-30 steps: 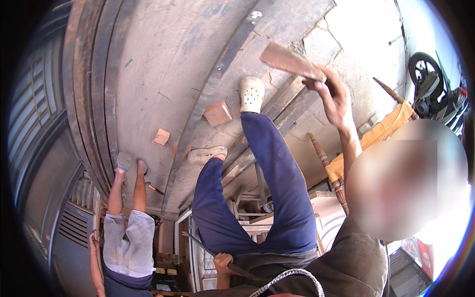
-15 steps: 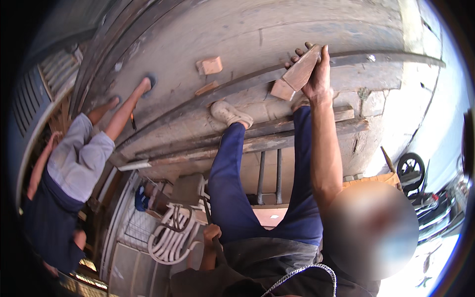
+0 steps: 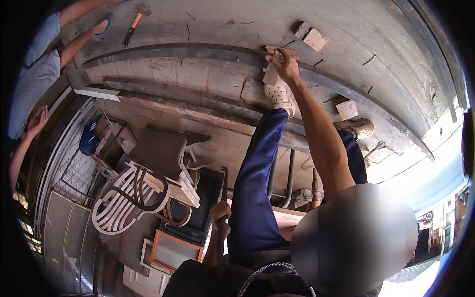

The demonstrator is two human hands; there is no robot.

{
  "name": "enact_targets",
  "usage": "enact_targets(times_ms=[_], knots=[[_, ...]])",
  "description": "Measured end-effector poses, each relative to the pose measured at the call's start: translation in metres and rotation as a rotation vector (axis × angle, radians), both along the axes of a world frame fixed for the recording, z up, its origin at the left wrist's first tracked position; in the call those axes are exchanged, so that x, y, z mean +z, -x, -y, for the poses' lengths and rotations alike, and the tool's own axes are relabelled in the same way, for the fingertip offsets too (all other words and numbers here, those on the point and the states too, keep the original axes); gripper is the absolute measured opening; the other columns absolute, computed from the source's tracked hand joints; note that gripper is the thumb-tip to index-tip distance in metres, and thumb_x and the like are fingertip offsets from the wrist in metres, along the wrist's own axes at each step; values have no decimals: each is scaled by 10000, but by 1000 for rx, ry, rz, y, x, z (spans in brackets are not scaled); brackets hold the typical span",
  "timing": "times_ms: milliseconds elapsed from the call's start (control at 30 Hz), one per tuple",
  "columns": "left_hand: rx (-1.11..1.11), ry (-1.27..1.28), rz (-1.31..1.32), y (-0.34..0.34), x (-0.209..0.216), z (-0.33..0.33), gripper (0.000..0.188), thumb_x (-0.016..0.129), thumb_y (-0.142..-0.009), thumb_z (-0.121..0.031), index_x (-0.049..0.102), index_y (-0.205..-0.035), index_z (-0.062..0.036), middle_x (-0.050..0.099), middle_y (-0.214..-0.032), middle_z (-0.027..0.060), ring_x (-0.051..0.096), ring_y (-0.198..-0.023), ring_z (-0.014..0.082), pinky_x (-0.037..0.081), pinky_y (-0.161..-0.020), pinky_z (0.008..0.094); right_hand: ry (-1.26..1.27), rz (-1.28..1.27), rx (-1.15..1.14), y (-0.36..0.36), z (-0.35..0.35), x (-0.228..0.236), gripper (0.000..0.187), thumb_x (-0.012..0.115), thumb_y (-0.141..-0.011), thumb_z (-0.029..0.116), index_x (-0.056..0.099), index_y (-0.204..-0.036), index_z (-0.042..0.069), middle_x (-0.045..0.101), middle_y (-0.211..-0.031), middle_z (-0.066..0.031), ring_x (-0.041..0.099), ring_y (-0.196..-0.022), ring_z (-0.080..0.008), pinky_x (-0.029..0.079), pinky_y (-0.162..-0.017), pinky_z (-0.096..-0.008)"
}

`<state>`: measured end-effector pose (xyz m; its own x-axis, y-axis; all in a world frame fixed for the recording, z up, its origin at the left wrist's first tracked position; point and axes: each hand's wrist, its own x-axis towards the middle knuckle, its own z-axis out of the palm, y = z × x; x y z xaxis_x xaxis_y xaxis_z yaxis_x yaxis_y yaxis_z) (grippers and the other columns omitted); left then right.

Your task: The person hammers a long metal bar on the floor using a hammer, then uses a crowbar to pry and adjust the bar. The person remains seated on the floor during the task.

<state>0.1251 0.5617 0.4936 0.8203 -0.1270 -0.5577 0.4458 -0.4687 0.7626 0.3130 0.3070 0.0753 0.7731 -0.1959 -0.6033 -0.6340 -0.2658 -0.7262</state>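
Observation:
My right hand point(image 3: 284, 67) reaches far forward, its fingers closed around a pale wooden block point(image 3: 270, 75). The block is held beside a long dark beam point(image 3: 213, 51), just beyond my foot in its beige clog point(image 3: 276, 94); whether it touches the beam I cannot tell. A thin wood piece point(image 3: 287, 51) shows behind the fingers. Near my left thigh, my left hand point(image 3: 220, 213) is wrapped around a dark metal bar with a bent tip point(image 3: 225, 173), which looks like a pry bar.
Wooden blocks lie beyond the beam point(image 3: 314, 39) and near my other clog point(image 3: 347, 109). A hammer point(image 3: 132, 29) with an orange-black handle rests at the far left, near another person's leg point(image 3: 79, 47). Chairs point(image 3: 118, 200) and a framed panel point(image 3: 175, 250) stand at my left.
My right hand, earlier holding a wooden block raised with its palm up, has turned over and come down by the beam. The view has swung. My left hand keeps its hold on the bar.

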Motion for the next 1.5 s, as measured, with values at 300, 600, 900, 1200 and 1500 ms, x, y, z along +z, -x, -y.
enact_targets(times_ms=[300, 600, 900, 1200, 1500], knots=[[236, 25, 15, -46, -10, -13, 817, 476, -773, -850, 325, -565, -75, 299, -532, 37, 374, -446, 197, 224, -458, 352, 86, -166, 301, -81, -78, -8, 710, 670, -823, 605, 567, -1282, 74, 646, -1140, -236, 593, -1139, -401, 475, -976, -463], [247, 89, 82, -61, -13, -13, 801, 492, -783, -830, 326, -564, -78, 302, -532, 39, 386, -451, 201, 238, -463, 350, 92, -144, 50, -53, -51, 8, 733, 694, -821, 573, 521, -1280, 28, 592, -1218, -267, 587, -1122, -425, 473, -937, -477], [166, 342, 284, -100, -25, 33, 785, 507, -793, -810, 326, -564, -81, 304, -532, 40, 397, -456, 204, 252, -467, 349, -550, -668, 203, 109, -11, 233, 646, 561, -945, 572, 577, -1230, -8, 684, -1091, -196, 698, -916, -269, 571, -730, -422], [-382, 421, 247, -120, 21, 91, 722, 686, -652, -765, 460, -677, -79, 487, -642, 84, 552, -599, 294, 409, -590, 398, -630, -304, 500, 141, -38, 323, 563, 588, -963, 281, 400, -1444, 57, 612, -996, -121, 606, -940, -200, 527, -774, -330], [19, 367, 144, -75, 97, 86, 524, 772, -832, -300, 566, -1248, -57, 501, -1378, 192, 537, -1218, 349, 391, -1071, 463, -411, -857, 396, 88, 35, 415, 352, 437, -1012, 238, 452, -1321, 71, 517, -738, -1, 489, -553, -105, 410, -441, -279]])
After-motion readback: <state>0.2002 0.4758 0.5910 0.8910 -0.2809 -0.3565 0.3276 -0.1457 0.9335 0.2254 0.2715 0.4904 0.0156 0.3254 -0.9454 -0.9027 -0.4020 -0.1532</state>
